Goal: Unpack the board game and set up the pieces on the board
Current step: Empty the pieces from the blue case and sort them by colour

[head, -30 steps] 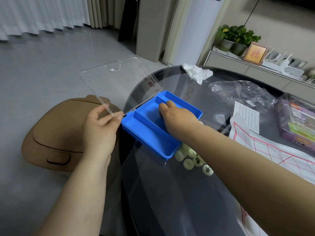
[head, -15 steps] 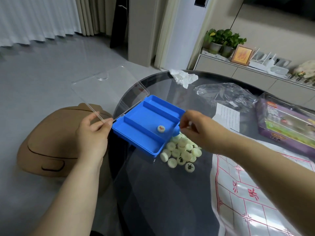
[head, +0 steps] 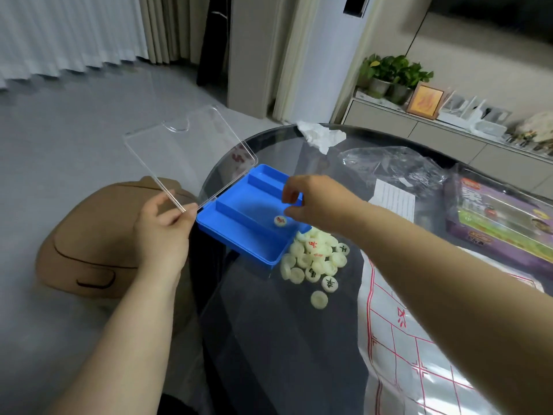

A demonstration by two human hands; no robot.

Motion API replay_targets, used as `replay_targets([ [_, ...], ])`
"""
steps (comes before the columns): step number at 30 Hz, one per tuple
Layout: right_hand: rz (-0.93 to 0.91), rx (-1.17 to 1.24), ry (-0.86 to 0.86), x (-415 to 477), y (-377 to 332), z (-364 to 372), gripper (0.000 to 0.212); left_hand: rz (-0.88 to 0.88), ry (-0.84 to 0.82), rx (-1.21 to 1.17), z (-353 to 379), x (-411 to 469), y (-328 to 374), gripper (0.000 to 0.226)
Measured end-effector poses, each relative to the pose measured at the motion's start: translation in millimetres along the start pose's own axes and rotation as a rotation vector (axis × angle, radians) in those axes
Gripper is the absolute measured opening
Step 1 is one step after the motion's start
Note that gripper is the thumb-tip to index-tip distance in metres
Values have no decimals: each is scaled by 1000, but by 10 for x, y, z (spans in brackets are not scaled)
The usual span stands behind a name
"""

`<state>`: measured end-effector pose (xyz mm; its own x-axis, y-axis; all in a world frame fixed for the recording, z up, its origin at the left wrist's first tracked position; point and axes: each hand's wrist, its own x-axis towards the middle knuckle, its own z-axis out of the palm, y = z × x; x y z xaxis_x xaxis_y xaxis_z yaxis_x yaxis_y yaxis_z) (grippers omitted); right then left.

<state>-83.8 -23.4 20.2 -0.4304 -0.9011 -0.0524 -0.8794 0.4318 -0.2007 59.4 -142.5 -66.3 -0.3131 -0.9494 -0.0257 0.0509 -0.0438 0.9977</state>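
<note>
A blue tray box (head: 239,235) sits at the left edge of the dark glass table (head: 284,339), its clear hinged lid (head: 185,154) swung open. My left hand (head: 163,229) pinches the lid's near edge. One pale round piece with a red mark (head: 280,221) lies alone in the tray. My right hand (head: 317,202) hovers just above it, thumb and fingers apart, holding nothing. A pile of pale round pieces (head: 314,259) lies on the table beside the tray. The white board sheet with red lines (head: 419,354) is spread at the right.
A tan stool (head: 98,244) stands on the floor left of the table. A crumpled tissue (head: 321,136), a clear plastic bag (head: 395,166), a paper slip (head: 395,202) and a purple boxed game (head: 502,223) lie on the far side.
My right hand came out of the tray, leaving one piece in it, pulled away, and now reaches back over that piece. The pile beside the tray came into view.
</note>
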Motion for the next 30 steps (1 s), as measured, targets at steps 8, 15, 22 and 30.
replay_targets([
  [8,37,-183,-220,333,-25,214,25,28,-4,43,-7,89,-57,35],
  [15,24,-25,25,143,4,60,24,27,-1,80,-27,148,-81,56],
  [22,16,34,-38,-627,168,49,17,34,-36,173,102,107,-103,61],
  [30,127,118,126,-884,324,255,39,41,-91,478,197,143,47,49],
])
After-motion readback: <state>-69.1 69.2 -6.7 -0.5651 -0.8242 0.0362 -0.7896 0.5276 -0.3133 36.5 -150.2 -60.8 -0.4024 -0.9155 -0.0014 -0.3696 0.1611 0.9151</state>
